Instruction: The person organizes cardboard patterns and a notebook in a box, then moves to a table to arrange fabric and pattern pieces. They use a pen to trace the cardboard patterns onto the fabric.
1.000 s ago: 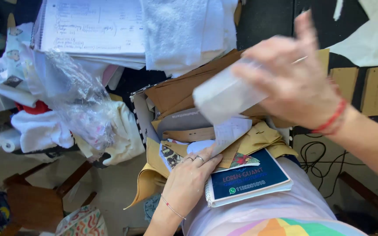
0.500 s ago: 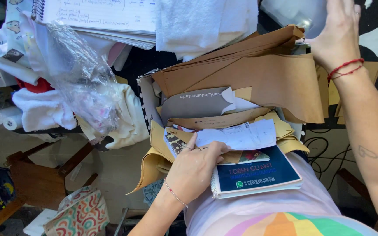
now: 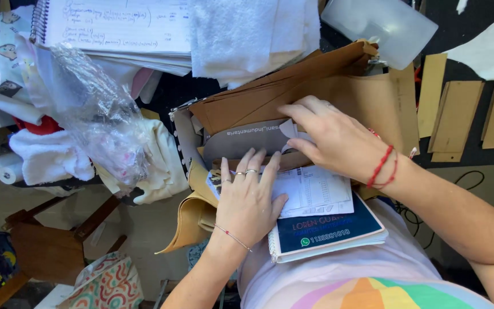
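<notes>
A stack of papers and brown kraft sheets [image 3: 338, 97] rests on my lap and the table edge. My left hand [image 3: 250, 200] lies flat, fingers spread, on a white printed sheet [image 3: 315, 191] that covers a blue spiral notebook [image 3: 330, 232]. My right hand [image 3: 335, 137] reaches into the stack, its fingers curled on the edge of a grey card folder [image 3: 247, 143] among the brown sheets. A translucent white plastic piece [image 3: 381, 26] lies at the top, apart from both hands.
A crumpled clear plastic bag [image 3: 101, 120] and white cloth [image 3: 50, 154] lie left. A written spiral pad [image 3: 115, 26] and white fabric [image 3: 241, 34] sit above. Brown cardboard pattern pieces [image 3: 458, 120] lie on the dark table at right. A wooden chair [image 3: 47, 240] stands below.
My right hand let go of the translucent plastic piece at the top and came down onto the stack of brown sheets. My left hand stayed pressed on the white sheet.
</notes>
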